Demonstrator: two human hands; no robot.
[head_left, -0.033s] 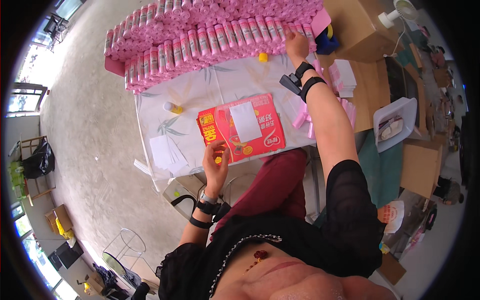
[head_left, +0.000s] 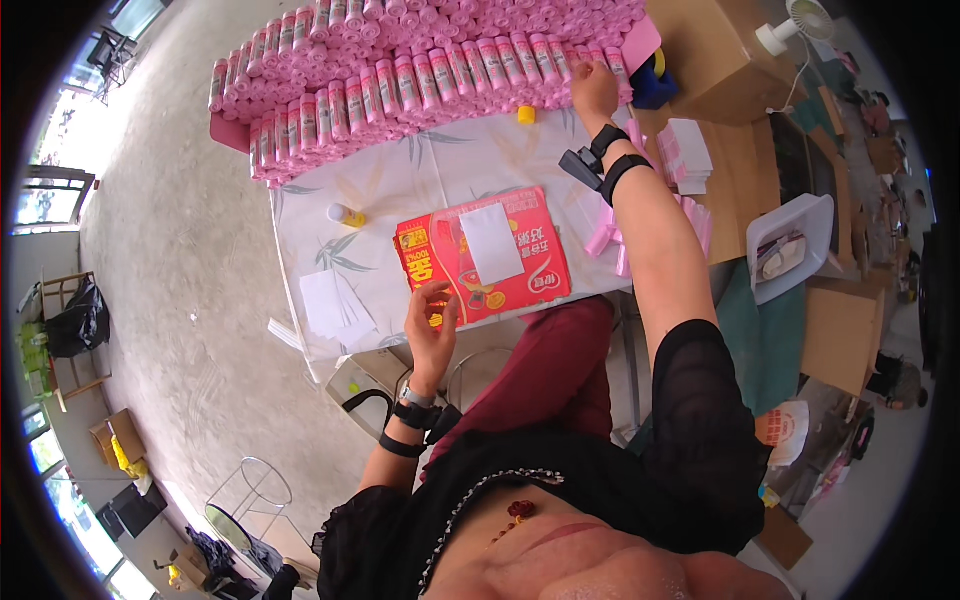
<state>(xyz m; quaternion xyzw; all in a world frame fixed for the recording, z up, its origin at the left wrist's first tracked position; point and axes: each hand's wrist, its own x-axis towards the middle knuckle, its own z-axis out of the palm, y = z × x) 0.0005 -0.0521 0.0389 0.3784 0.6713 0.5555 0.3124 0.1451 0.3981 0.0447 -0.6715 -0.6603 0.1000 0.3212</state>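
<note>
My right hand (head_left: pixel 595 92) reaches to the right end of the stacked pink rolls (head_left: pixel 425 80), its fingers closed at a roll in the upper front row; the fingertips are partly hidden. My left hand (head_left: pixel 432 325) hovers by the near left edge of a red printed cardboard sheet (head_left: pixel 547 262), fingers loosely bent and apart, holding nothing. On the cardboard lies a white paper slip (head_left: pixel 491 245). A glue stick (head_left: pixel 346 215) with a yellow and white body lies left of the cardboard. Its likely yellow cap (head_left: pixel 527 115) stands near the stack.
White paper slips (head_left: pixel 332 305) are fanned out at the table's left corner. Loose pink rolls (head_left: pixel 602 232) lie beside my right forearm. Farther right are a pile of pink and white paper (head_left: pixel 685 155), a white plastic tub (head_left: pixel 815 235), cardboard boxes (head_left: pixel 730 60) and a small fan (head_left: pixel 800 25).
</note>
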